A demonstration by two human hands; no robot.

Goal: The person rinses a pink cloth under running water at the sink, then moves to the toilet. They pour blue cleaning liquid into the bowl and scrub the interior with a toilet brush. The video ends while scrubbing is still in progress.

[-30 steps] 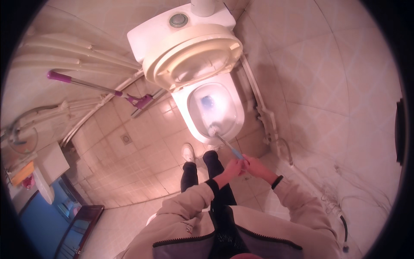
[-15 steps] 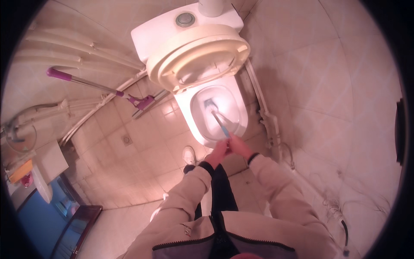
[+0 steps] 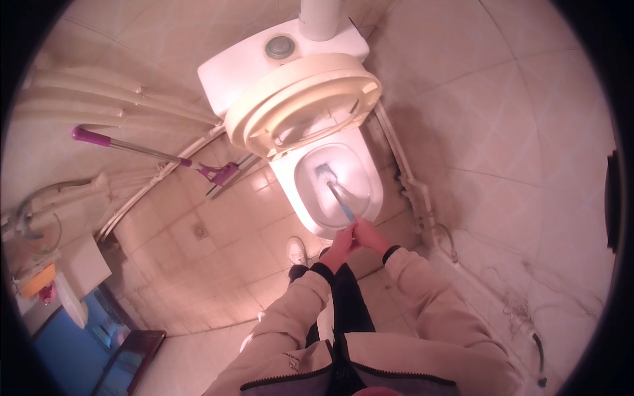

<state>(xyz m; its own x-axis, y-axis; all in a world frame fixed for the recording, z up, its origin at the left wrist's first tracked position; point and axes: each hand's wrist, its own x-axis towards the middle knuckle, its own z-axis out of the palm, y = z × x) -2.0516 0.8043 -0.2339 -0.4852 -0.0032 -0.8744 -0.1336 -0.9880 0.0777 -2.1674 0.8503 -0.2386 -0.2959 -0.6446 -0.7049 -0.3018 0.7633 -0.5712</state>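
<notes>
Left hand (image 3: 341, 241) and right hand (image 3: 370, 233) both have fingers wrapped round the brush (image 3: 336, 193) — looks mid-scrub in the toilet bowl (image 3: 301, 203). Next stroke probably just wants a steady grip.

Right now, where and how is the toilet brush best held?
Likely by its blue handle, from the person's side, where the left hand and right hand meet. The brush slants, head down in the bowl, its handle pointing back toward the person.

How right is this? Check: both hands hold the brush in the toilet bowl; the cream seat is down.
Not down: the head view shows the cream seat raised. The left hand and right hand hold the brush in the bowl.
</notes>
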